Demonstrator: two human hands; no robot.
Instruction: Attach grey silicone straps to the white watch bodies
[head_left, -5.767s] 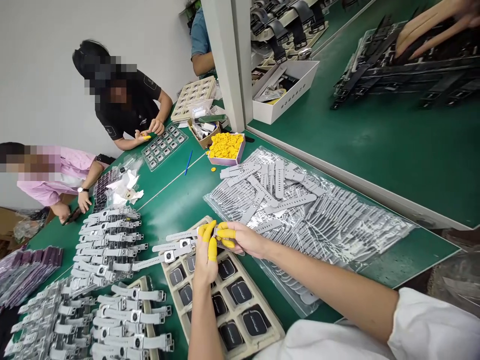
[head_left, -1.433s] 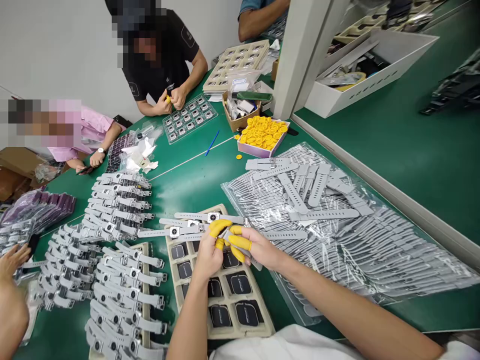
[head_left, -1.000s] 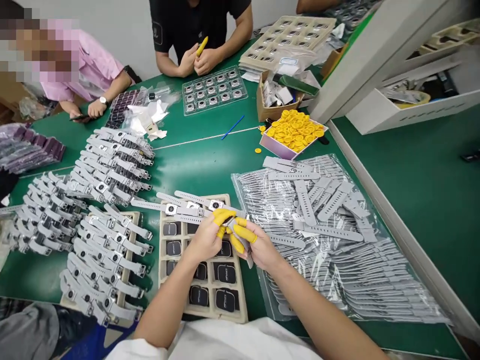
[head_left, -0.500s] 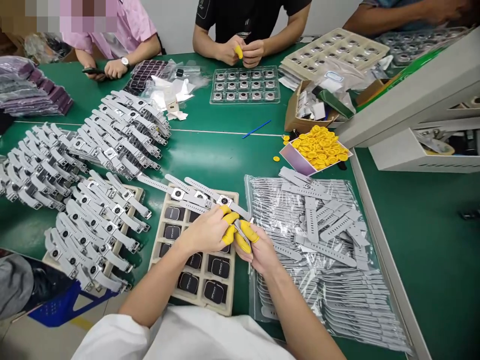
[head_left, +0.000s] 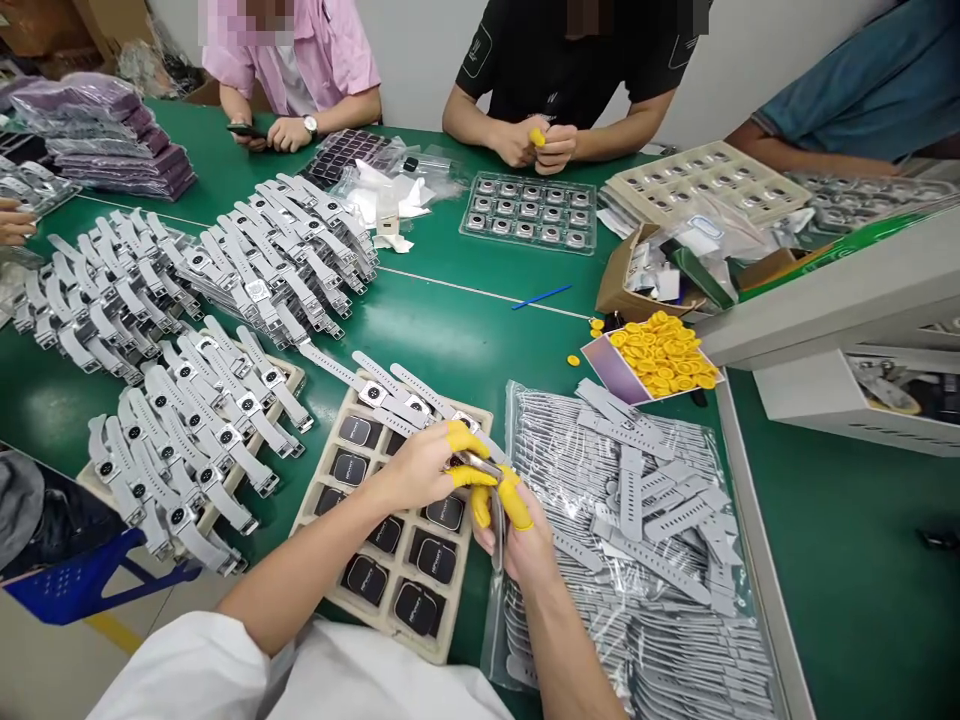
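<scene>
Yellow finger cots cover fingertips on both hands. My left hand (head_left: 424, 465) pinches a watch case (head_left: 480, 464), turned edge-on, between thumb and fingers. A grey watch strap (head_left: 499, 535) hangs in the grip of my right hand (head_left: 525, 535), its upper end at the right end of the case; whether it is seated there I cannot tell. Below my left hand lies a cream compartment tray (head_left: 442, 640) with black square watch faces (head_left: 435, 556) in its cells. Several watches with grey straps (head_left: 373, 393) rest across the tray's far end.
Loose grey straps lie on a plastic bag of straps (head_left: 525, 430) at right. Beyond it sits a box of yellow finger cots (head_left: 660, 355). Strapped watches (head_left: 277, 260) are piled at left. Across the table, a co-worker's hands (head_left: 536, 145) are behind a clear tray (head_left: 525, 215).
The camera view has shifted, so the table appears lower. My hands have turned and parted slightly, and the watch case and strap between them show more clearly.
</scene>
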